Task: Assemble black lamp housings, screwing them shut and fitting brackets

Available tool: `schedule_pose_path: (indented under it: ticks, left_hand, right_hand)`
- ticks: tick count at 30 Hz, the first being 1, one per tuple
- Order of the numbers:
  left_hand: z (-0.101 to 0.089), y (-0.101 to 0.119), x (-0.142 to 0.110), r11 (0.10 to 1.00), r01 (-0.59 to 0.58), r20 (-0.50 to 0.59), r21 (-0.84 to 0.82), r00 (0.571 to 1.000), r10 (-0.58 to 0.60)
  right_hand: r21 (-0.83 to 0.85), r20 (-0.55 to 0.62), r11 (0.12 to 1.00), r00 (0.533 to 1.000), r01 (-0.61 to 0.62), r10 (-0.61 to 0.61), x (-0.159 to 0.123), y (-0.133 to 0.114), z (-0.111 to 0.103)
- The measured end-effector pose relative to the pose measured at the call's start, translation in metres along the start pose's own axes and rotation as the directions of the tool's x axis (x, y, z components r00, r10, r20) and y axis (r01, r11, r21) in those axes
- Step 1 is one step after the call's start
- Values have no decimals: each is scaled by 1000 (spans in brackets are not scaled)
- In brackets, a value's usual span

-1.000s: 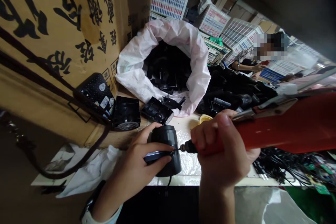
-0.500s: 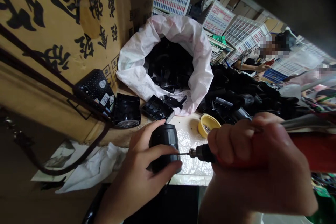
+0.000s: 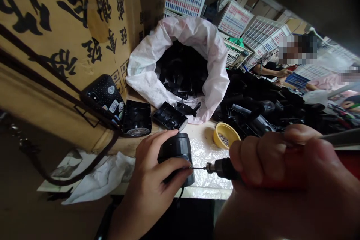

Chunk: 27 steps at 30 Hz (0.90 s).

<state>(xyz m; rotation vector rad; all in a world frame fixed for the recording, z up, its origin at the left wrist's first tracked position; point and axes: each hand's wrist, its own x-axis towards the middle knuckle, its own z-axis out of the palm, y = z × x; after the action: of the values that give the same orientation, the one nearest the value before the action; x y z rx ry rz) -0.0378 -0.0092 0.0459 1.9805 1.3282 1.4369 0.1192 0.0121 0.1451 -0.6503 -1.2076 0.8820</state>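
Black plastic housing (image 3: 176, 157) sits gripped in the left hand (image 3: 149, 174), just above the worktop's crinkled plastic sheet (image 3: 209, 165), with the thumb across its top and the fingers wrapped around its side. The right hand (image 3: 278, 178) is closed around a red-handled power screwdriver (image 3: 223, 168), and its thin bit (image 3: 199, 168) reaches the side of the housing just beside the left fingertips (image 3: 185, 163). The hands are apart, joined only through the tool and the work. Whether a screw sits under the bit is too small to tell. Good work here calls for the bit to stay square to the housing, with the left fingers clear of the tip. A yellow bowl (image 3: 226, 135) of small screws (image 3: 224, 139) lies within easy reach, near the right hand. Beyond it are a white woven sack (image 3: 143, 78) of black plastic parts (image 3: 181, 69) and a heap of black housings (image 3: 253, 101).
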Motion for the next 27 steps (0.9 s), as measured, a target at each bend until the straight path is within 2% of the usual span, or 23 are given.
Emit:
schedule_pose_path:
  ticks: [4, 10, 15, 17, 21, 27]
  left_hand:
    - [-1, 3, -1, 1000, -23, -25, 10, 999, 23]
    - [1, 5, 1, 995, -75, -67, 69, 995, 79]
    - [8, 4, 4, 980, -117, -85, 162, 988, 132]
    - [9, 4, 4, 979, -103, -99, 178, 988, 122]
    - [11, 5, 4, 986, -33, -142, 165, 988, 57]
    - [14, 8, 2, 985, 43, -129, 165, 991, -22]
  right_hand:
    - [12, -3, 1000, 1000, -8, 8, 1, 1, -6]
    - [13, -86, 1000, 996, 10, -9, 0, 4, 4]
    - [45, -266, 999, 964, -3, 15, 4, 10, 23]
    - [28, -312, 1000, 950, -14, 22, 5, 15, 27]
    - [-1, -329, 999, 944, -41, 39, 4, 23, 29]
    - [-23, -363, 997, 930, -67, 55, 4, 22, 31]
